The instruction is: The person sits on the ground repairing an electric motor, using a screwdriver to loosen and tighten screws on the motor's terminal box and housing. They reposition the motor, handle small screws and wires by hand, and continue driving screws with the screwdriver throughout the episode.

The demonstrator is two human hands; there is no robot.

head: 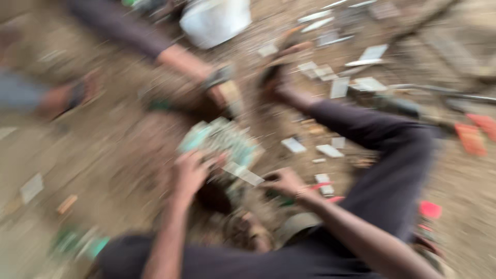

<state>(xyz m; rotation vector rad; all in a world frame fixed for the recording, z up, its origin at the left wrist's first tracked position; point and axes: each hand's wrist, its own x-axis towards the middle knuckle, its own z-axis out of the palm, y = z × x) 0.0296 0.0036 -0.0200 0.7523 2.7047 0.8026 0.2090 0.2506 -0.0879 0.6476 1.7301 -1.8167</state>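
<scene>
The view is badly blurred by motion. My left hand [190,173] grips a greenish flat block [222,140], perhaps a circuit board, held over the dirt ground between my knees. My right hand [287,182] is closed beside it, near a pale strip [244,174] sticking out from under the block; whether it holds a small tool is not clear. My right leg [382,150] in dark trousers bends up to the right, with the foot [279,77] resting on the ground beyond the block.
Several pale flat pieces [338,87] lie scattered on the dirt. A white bag or container [214,20] sits at the top. Another person's leg [155,44] stretches across the upper left. Red pieces [473,135] lie at right.
</scene>
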